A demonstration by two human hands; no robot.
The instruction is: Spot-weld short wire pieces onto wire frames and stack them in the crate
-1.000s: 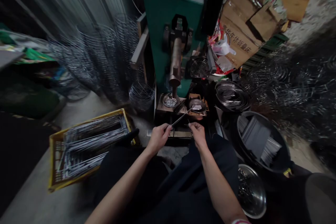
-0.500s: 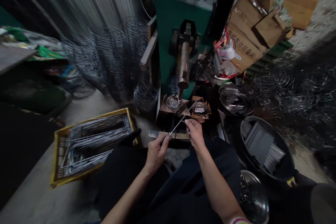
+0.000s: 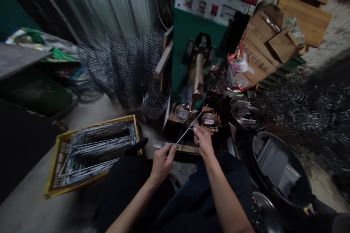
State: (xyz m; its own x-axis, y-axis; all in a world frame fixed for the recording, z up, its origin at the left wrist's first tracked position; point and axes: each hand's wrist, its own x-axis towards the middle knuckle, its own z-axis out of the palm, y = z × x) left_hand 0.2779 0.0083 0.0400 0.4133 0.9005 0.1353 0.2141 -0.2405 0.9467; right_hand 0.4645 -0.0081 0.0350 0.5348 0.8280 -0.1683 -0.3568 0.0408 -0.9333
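My left hand (image 3: 163, 160) pinches the near end of a thin straight metal rod (image 3: 188, 129) between thumb and fingers. The rod slants up and away to the right, its far end near a spot-welding machine (image 3: 197, 80). Close beside the rod's middle, my right hand (image 3: 203, 140) is closed in a pinch; a tiny thin piece seems to stick out at its fingertips, too small to name. Beyond the hands, below the machine's arm, a small dish (image 3: 182, 112) contains tiny shiny metal parts. Right of the rod is a dark round dish (image 3: 210, 120) with a pale scrap in it.
On the left stands a yellow crate (image 3: 51, 174) of bent wire frames, with stacked wire baskets (image 3: 124, 69) behind. To the right are a black bucket (image 3: 303, 185) with flat metal pieces, a steel bowl (image 3: 269, 204), coiled wire (image 3: 246, 113) and a cardboard box (image 3: 259, 54).
The view has tilted up a little, so the machine appears lower and its red top shows more. Both hands keep nearly the same pose, with the rod still in the left hand.
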